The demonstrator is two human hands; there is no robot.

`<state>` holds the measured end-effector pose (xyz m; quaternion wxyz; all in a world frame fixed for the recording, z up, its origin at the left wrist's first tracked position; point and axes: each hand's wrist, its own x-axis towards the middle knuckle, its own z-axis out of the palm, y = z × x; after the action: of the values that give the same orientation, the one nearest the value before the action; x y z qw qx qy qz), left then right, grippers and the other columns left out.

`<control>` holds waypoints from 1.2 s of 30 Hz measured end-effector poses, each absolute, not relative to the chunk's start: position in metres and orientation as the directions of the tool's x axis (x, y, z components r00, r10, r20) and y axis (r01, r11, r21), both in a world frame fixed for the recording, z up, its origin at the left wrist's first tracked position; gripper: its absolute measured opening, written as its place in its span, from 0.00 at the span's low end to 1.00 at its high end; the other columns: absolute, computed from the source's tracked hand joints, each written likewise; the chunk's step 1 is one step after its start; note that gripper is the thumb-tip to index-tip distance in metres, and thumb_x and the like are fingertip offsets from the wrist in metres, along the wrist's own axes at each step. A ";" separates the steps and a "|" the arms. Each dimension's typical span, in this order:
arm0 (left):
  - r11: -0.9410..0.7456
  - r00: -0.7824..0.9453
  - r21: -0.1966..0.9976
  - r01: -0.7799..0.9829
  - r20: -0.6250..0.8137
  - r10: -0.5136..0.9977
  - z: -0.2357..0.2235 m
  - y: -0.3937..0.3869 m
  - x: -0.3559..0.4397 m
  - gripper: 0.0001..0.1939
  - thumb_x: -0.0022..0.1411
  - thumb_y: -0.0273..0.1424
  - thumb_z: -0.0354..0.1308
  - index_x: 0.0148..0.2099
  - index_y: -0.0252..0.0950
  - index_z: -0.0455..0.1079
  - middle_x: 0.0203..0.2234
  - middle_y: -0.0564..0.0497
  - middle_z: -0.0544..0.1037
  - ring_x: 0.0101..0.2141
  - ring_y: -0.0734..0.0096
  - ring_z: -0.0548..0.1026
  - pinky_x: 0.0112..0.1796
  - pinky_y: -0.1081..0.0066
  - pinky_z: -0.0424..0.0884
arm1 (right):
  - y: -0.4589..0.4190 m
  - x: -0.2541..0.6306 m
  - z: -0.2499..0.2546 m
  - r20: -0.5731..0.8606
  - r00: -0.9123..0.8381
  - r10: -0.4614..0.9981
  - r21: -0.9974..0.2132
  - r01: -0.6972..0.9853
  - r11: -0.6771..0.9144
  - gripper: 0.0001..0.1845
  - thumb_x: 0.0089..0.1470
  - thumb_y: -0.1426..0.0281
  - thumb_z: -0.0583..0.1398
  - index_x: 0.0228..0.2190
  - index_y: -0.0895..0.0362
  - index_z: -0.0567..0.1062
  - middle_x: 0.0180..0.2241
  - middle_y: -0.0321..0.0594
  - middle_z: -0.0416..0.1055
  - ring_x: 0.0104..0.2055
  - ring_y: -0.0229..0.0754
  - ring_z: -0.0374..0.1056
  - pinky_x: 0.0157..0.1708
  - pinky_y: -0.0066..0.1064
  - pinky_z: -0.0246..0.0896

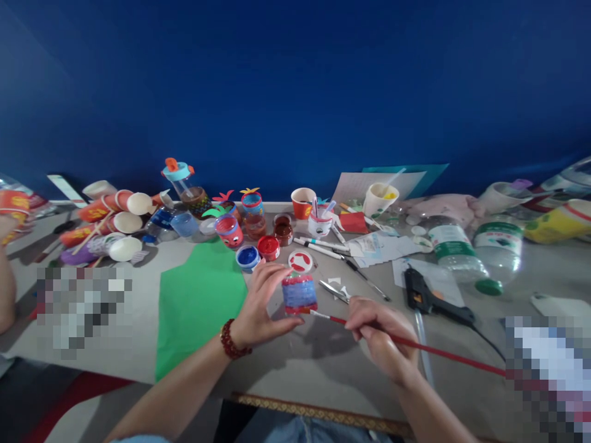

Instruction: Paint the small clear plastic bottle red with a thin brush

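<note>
My left hand (pixel 257 312), with a beaded bracelet at the wrist, holds a small clear container (pixel 300 295) between thumb and fingers. A blue band is painted around its middle, with red along both edges. My right hand (pixel 382 335) grips a long red-handled paintbrush (pixel 450 352), its tip touching or very close to the container's lower red edge. Just beyond lie a red-and-white lid (pixel 300 261), an open blue paint pot (pixel 248 258) and a red paint pot (pixel 268 247). Scissors (pixel 333 291) rest near my right hand.
Green paper (pixel 198 307) lies left of my hands. A black glue gun (pixel 431 298) and plastic bottles (pixel 455 246) are at right. Painted cups (pixel 228 231), pens (pixel 321 247) and a drinking bottle (pixel 182 184) stand or lie toward the blue wall. Paper cups (pixel 117 224) are stacked at left.
</note>
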<state>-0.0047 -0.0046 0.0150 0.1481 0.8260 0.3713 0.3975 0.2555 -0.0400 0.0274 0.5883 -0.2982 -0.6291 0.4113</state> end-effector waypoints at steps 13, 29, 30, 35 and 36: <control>-0.662 0.366 0.572 0.485 0.555 0.748 0.014 -0.004 -0.007 0.42 0.61 0.57 0.63 0.69 0.39 0.60 0.58 0.37 0.72 0.59 0.45 0.70 0.61 0.43 0.63 | -0.038 0.254 0.024 0.471 -0.046 0.881 -0.866 -0.211 0.453 0.14 0.52 0.80 0.58 0.29 0.54 0.82 0.19 0.36 0.69 0.22 0.41 0.64 0.26 0.34 0.56; -0.681 0.348 0.581 0.445 0.589 0.729 0.014 -0.003 -0.008 0.42 0.61 0.57 0.63 0.68 0.40 0.61 0.56 0.37 0.72 0.58 0.46 0.70 0.60 0.45 0.65 | -0.036 0.252 0.028 0.404 0.038 0.914 -0.870 -0.292 0.397 0.15 0.46 0.80 0.58 0.26 0.54 0.83 0.17 0.35 0.68 0.20 0.40 0.62 0.23 0.32 0.53; -0.683 0.344 0.582 0.442 0.594 0.728 0.014 -0.003 -0.008 0.42 0.61 0.57 0.63 0.68 0.40 0.60 0.56 0.37 0.72 0.58 0.46 0.70 0.60 0.45 0.65 | -0.036 0.253 0.029 0.406 0.055 0.912 -0.865 -0.300 0.403 0.14 0.46 0.80 0.58 0.26 0.54 0.82 0.16 0.36 0.68 0.20 0.40 0.61 0.23 0.32 0.52; -0.678 0.318 0.591 0.437 0.604 0.731 0.012 -0.003 -0.010 0.42 0.61 0.58 0.63 0.68 0.39 0.61 0.57 0.37 0.72 0.58 0.44 0.70 0.60 0.42 0.65 | -0.033 0.254 0.033 0.431 0.143 0.891 -0.817 -0.357 0.453 0.13 0.47 0.78 0.58 0.26 0.55 0.83 0.15 0.36 0.65 0.20 0.39 0.59 0.23 0.33 0.52; -0.676 0.316 0.594 0.436 0.603 0.733 0.011 -0.003 -0.010 0.43 0.61 0.58 0.63 0.68 0.39 0.61 0.57 0.37 0.72 0.58 0.44 0.70 0.60 0.42 0.65 | -0.033 0.253 0.033 0.437 0.132 0.890 -0.814 -0.363 0.454 0.13 0.47 0.78 0.58 0.26 0.55 0.83 0.15 0.36 0.66 0.20 0.39 0.59 0.24 0.33 0.52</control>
<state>-0.0105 -0.0033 0.0114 0.1633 0.7945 0.3677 0.4549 0.2527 -0.0334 0.0330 0.7015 -0.2717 -0.4846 0.4463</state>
